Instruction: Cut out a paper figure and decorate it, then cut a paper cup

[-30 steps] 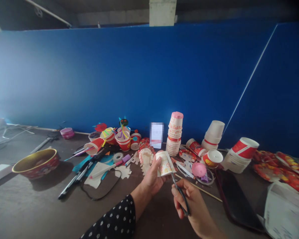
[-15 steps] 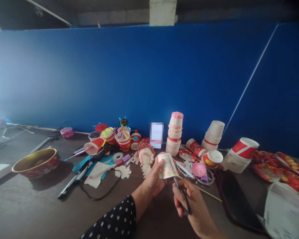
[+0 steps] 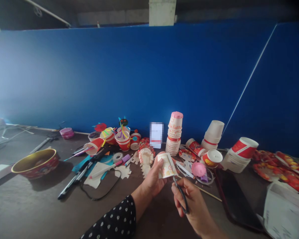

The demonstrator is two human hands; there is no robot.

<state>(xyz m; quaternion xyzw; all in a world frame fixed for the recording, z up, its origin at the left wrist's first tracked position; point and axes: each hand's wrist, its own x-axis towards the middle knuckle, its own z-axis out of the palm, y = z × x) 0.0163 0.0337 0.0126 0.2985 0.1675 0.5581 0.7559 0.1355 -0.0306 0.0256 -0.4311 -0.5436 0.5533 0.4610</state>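
Note:
My left hand point(image 3: 153, 176) grips a white paper cup point(image 3: 166, 166) marked with red and yellow drawings, its thumb on the near left side. A pair of dark-handled scissors point(image 3: 181, 194) is in my right hand point(image 3: 189, 200), fingers closed around the handles. The blades reach up to the cup's lower right rim; whether they are parted there I cannot make out. Just behind the cup lies a cut paper piece with a fringed edge point(image 3: 146, 161). To the right of my hands rest a pink paper cup piece point(image 3: 198, 169) and a thin wooden stick point(image 3: 209, 193).
A tall stack of paper cups point(image 3: 173, 136) stands behind my hands, with more cup stacks point(image 3: 240, 156) further right. On the left are a gold-rimmed bowl point(image 3: 36, 162), decorated cups point(image 3: 123, 141) and a tape roll point(image 3: 118, 157). A dark tray point(image 3: 236, 202) lies at the right.
The cup has turned slightly in my left hand, so its drawings sit a little differently. My right hand and the scissors have shifted very slightly left.

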